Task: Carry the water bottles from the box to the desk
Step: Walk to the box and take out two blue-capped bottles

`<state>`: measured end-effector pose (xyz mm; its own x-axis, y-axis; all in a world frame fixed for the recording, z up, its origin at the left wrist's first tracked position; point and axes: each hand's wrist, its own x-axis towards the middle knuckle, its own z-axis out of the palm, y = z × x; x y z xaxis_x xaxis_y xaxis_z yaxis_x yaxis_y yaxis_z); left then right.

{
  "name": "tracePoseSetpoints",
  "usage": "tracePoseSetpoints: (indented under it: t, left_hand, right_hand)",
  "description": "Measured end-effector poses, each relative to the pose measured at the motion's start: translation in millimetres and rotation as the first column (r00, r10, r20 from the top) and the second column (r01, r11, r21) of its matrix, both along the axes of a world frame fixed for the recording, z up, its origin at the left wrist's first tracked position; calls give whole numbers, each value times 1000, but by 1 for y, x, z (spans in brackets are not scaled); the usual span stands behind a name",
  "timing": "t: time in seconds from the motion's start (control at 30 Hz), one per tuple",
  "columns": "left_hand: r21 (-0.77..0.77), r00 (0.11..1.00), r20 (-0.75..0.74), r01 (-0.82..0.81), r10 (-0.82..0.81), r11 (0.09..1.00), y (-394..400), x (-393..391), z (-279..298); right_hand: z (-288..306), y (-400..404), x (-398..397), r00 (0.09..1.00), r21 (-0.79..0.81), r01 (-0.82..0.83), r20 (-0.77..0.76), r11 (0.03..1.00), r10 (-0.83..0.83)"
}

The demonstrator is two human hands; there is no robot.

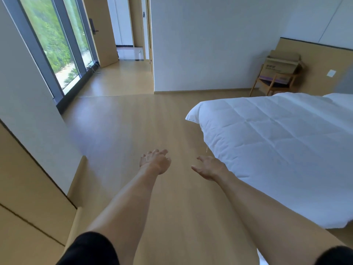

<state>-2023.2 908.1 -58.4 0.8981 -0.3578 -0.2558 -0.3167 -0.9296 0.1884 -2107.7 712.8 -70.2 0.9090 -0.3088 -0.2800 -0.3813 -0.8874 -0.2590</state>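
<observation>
A brown cardboard box [282, 64] with open flaps sits on a wooden chair [275, 84] in the far right corner, beside the bed's head end. No water bottle shows in view, and the box's inside is hidden. Both my arms stretch forward over the wooden floor. My left hand [155, 160] hangs with loosely curled fingers and holds nothing. My right hand [209, 167] is spread with relaxed fingers, empty, close to the bed's near corner. No desk is in view.
A bed with a white quilt [277, 142] fills the right side. Wooden floor [133, 121] runs ahead to a white wall and a hallway at the back left. Tall windows [57, 44] line the left; wooden panelling [28, 188] stands at near left.
</observation>
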Motion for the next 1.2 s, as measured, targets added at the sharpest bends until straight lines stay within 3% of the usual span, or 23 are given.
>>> tracePoseSetpoints:
  t: [0.4, 0.73, 1.2]
  left_hand:
    - [37, 1000, 15, 9, -9, 999, -33, 183, -11]
    - [78, 996, 19, -83, 82, 993, -83, 365, -9]
    - [39, 997, 45, -69, 68, 997, -164, 573, -20]
  right_hand:
    - [-10, -34, 191, 1000, 0, -3, 7, 1000, 3]
    - [-27, -87, 386, 998, 82, -61, -21, 995, 63]
    - [-28, -159, 598, 997, -32, -72, 25, 997, 72]
